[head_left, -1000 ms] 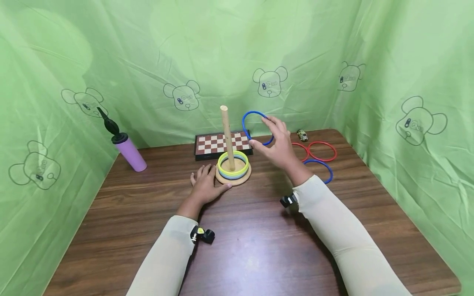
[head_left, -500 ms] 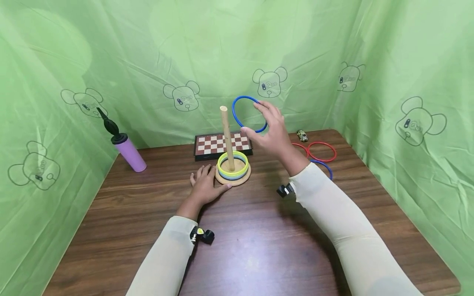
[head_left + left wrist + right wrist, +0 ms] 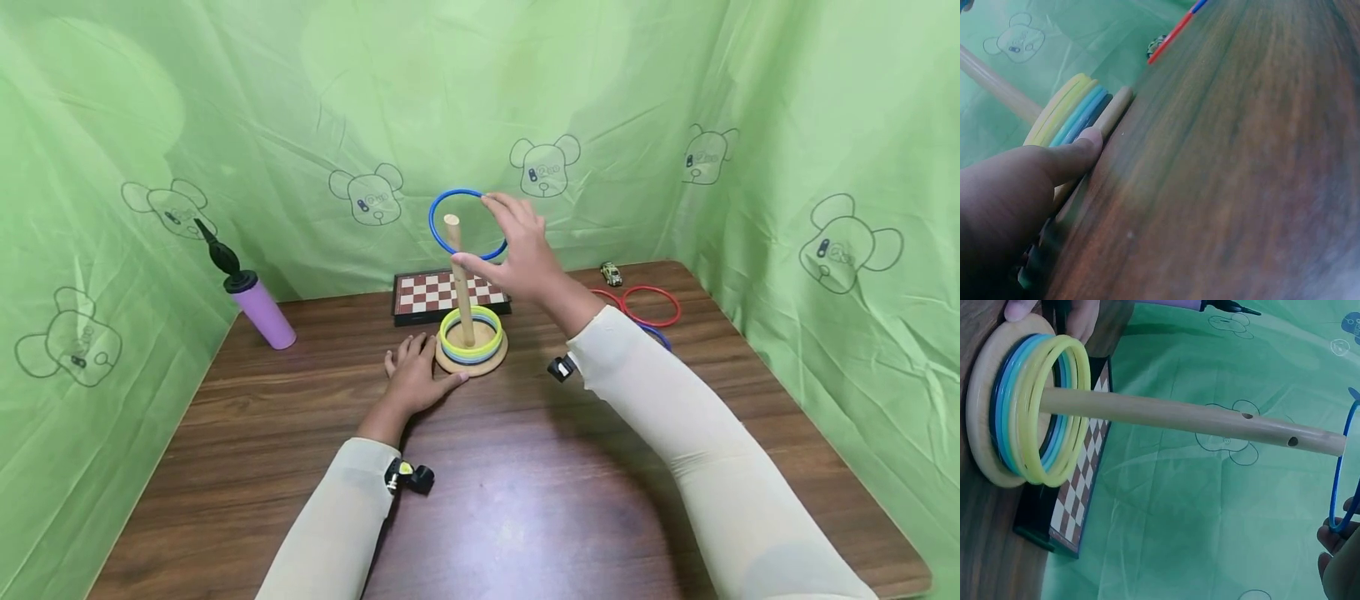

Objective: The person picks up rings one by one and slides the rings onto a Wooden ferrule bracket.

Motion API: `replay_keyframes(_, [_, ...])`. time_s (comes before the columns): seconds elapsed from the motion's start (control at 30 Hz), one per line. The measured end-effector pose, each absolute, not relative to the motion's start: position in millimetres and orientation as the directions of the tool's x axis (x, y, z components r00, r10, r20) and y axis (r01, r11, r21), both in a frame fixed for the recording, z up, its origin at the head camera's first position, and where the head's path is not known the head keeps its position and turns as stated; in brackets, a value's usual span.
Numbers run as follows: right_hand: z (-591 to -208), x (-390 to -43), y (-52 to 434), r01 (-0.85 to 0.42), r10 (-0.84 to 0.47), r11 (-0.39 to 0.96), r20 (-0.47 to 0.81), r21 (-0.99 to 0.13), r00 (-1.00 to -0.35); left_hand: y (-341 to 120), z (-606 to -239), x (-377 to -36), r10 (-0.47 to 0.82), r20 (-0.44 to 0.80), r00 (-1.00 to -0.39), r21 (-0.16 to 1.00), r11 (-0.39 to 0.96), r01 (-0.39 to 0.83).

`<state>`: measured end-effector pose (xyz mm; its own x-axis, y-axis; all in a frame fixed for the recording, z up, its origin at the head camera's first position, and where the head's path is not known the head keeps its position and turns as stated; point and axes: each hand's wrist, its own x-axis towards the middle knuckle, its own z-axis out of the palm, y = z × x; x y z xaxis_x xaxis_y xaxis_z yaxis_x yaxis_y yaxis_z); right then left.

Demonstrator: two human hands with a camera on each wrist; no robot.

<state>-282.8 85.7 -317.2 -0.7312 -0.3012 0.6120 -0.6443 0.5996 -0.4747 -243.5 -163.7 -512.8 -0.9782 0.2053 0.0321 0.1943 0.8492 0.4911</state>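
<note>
My right hand [image 3: 521, 250] pinches a thin blue ring [image 3: 431, 225] between thumb and fingers at its right side. The ring is tilted at the top of an upright wooden peg [image 3: 462, 292]. In the head view the peg's tip appears inside it; I cannot tell whether the ring encircles it. The peg rises from a round wooden base [image 3: 493, 362]. Yellow rings [image 3: 1027, 444], light blue rings [image 3: 1005, 434] and a dark one lie stacked round its foot. My left hand [image 3: 414, 379] rests on the table, fingers spread, its thumb [image 3: 1090, 140] touching the base's edge.
A chessboard [image 3: 416, 293] lies behind the base. Red rings [image 3: 678, 308], another blue ring [image 3: 660, 335] partly hidden by my right arm, and a toy car [image 3: 611, 273] lie on the right. A purple hand pump [image 3: 262, 312] stands at left. Green curtain [image 3: 465, 100] surrounds the table.
My right hand has carried the blue ring left and upward, from beside the peg to its top. My left hand has stayed at the base.
</note>
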Motion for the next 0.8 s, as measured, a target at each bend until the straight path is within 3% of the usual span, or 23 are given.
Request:
replay_keyframes(0.57, [-373.4, -280.6, 80.1, -0.483, -0.312, 0.587, 0.37, -0.65, -0.875, -161.7, -506.3, -241.3, 0.195, 0.039, -0.98, 0.457, 0.869, 0.192])
replay_keyframes(0.8, [-396.2, -279.4, 81.9, -0.436, -0.334, 0.593, 0.286, -0.677, -0.898, -161.5, -508.1, -240.5, 0.197, 0.03, -0.98, 0.439, 0.878, 0.19])
